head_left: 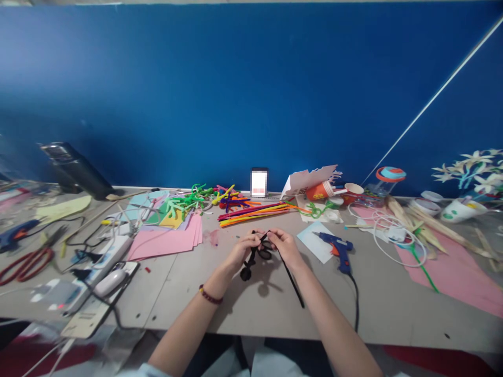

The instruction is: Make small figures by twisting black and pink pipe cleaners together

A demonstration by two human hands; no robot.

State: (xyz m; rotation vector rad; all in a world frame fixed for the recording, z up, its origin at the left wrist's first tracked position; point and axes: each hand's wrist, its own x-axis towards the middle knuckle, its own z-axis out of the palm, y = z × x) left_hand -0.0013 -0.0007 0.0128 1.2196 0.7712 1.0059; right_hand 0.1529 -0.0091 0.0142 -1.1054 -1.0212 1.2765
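Over the middle of the table, my left hand [244, 247] is closed on a black pipe-cleaner shape [245, 273], which has coiled loops and a rounded clump hanging below my fingers. My right hand [286, 246] pinches a black pipe cleaner [291, 283] close to my left fingertips. Its long straight end slants down toward the table's front edge. Between the two hands the black pieces meet, but I cannot tell how they are joined. Just beyond my hands lies a bundle of yellow, orange and purple pipe cleaners [253, 214].
A blue glue gun [338, 248] lies right of my hands, its cord running to the front edge. Pink paper [167, 243], a power strip [100, 267] and red-handled scissors [29, 264] are on the left. A white cable [396, 238] coils at right. A blue partition [251, 94] stands behind.
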